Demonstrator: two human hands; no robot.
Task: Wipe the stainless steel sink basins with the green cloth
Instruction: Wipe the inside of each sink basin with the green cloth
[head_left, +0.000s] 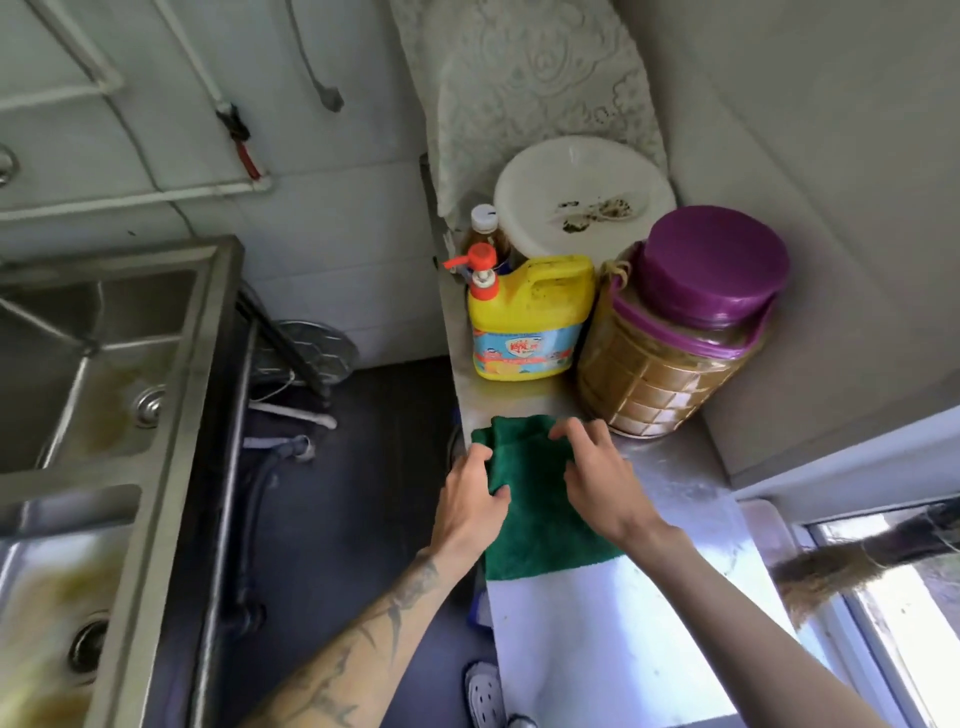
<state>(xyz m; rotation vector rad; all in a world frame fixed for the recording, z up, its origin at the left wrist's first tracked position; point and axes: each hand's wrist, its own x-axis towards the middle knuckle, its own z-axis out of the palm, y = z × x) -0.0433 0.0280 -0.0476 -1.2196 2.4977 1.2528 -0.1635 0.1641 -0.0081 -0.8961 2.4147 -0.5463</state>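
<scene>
1. Green cloth (540, 525) is lying on the steel counter (675, 483), near the yellow detergent bottle (530, 322) and the purple-lidded jar (670, 343).
2. Left hand (472, 499) is gripping the cloth's left edge, fingers curled round it.
3. Right hand (605, 478) is resting on the cloth, fingers spread apart.
4. Sink basins (78, 364) are standing well apart from the cloth, at left.

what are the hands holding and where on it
The left hand grips the green cloth at its left edge, thumb on top. The right hand rests on its far end; a pinch there cannot be told.
</scene>
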